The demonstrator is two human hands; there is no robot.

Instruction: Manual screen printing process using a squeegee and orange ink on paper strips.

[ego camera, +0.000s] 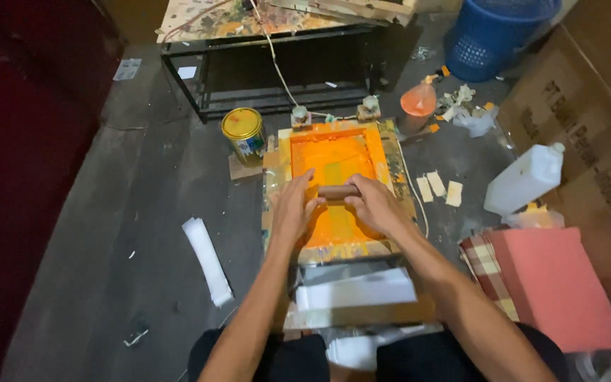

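Observation:
A screen-printing frame (392, 152) with orange ink spread over its mesh lies flat on the floor in front of me. A wooden-handled squeegee (339, 192) rests across the middle of the mesh. My left hand (293, 210) grips its left end and my right hand (375, 204) grips its right end, both pressing down on the orange mesh. A stack of white sheets (356, 288) lies just below the frame, near my knees.
A yellow-lidded tin (243, 133) stands left of the frame. A white plastic jug (526, 180), a red sheet stack (553, 283) and cardboard lie to the right. A blue basket (493, 35), an orange-filled bottle (419, 102) and a metal-framed table (270, 42) sit behind. A white strip (206, 260) lies left.

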